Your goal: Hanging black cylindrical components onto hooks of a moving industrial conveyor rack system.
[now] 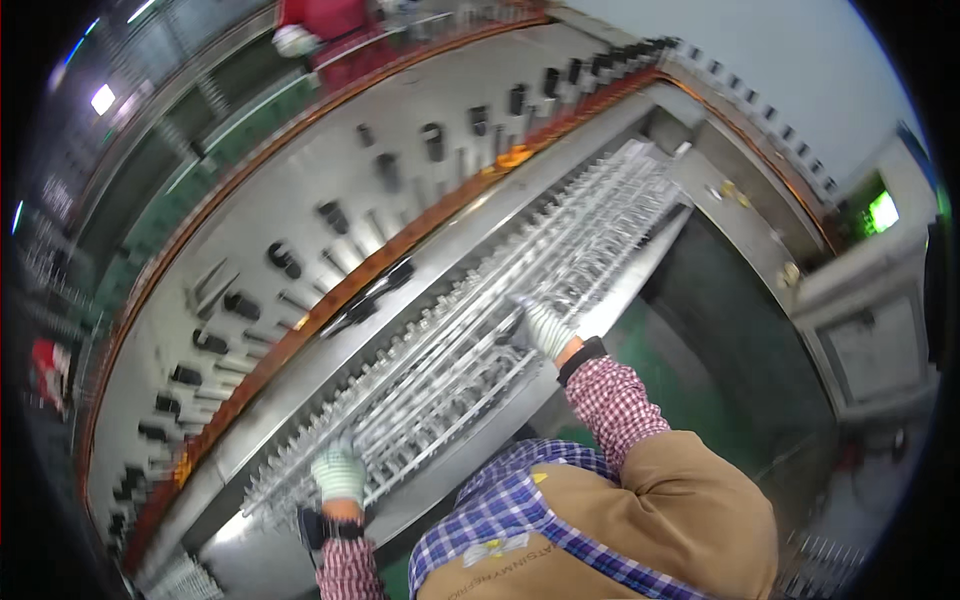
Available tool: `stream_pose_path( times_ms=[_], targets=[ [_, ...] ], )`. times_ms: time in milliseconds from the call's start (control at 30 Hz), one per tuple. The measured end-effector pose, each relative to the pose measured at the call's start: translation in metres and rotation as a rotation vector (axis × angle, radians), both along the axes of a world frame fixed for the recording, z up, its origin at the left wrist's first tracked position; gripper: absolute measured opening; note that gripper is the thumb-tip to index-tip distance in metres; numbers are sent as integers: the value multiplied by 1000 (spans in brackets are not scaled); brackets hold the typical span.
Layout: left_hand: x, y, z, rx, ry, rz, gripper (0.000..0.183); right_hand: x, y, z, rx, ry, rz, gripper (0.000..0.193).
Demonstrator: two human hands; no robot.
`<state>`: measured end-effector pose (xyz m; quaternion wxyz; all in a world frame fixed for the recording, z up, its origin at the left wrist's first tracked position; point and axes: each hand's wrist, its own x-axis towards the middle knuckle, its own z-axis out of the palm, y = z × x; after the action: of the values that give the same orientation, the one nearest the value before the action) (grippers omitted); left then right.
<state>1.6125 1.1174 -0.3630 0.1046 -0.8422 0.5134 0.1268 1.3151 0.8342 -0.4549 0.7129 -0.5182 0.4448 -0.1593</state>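
Observation:
Long rows of shiny metal pieces (460, 370) lie along the metal bench, on slim rails that run from lower left to upper right. My left hand (340, 474), in a pale striped glove, is at the near left end of the rails. Farther right, my right hand (548, 329), in a matching glove, reaches over the near edge of the rows. Its fingers meet the metal beside a small dark patch that I cannot make out. Motion blur smears the fingers of both hands, so their grip does not show.
Behind the rows, a brown-edged ledge (400, 245) carries several upright stems and dark-topped fittings. A black object (368, 298) lies near its front. A grey cabinet (865, 340) stands at right. Someone in red (335, 20) is across the bench.

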Motion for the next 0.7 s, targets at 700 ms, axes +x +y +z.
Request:
stream_pose_path(
  times_ms=[700],
  targets=[
    [-90,0,-13,-96,175,-183,14,-77,59,32,287,-128,-620,45]
  ],
)
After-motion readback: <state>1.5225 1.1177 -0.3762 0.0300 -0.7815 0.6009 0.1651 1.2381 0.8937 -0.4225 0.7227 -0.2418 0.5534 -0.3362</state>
